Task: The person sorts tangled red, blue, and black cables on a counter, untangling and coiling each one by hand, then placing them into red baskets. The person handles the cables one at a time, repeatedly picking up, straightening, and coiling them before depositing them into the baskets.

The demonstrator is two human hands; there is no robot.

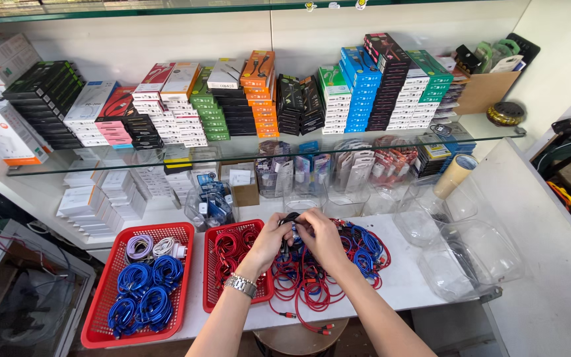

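Left hand (273,239) and right hand (320,237) together grasp a black cable (291,219) above a red-blue cable pile (338,264) on the tabletop (404,284). Red baskets (104,311) lie left, clear tubs (477,258) right.

1. Left hand (269,239), with a metal wristwatch (240,285) on its wrist, and right hand (320,235) meet over the white counter (411,281). Both grip a small dark cable bundle (290,220).
2. Directly beneath the hands lies a loose pile of red and blue cables (312,271).
3. The red basket (207,291) just left of the pile contains red cables.
4. The larger red basket (98,311) further left contains blue and white coiled cables.
5. The glass shelf (484,125) above carries stacked boxes.
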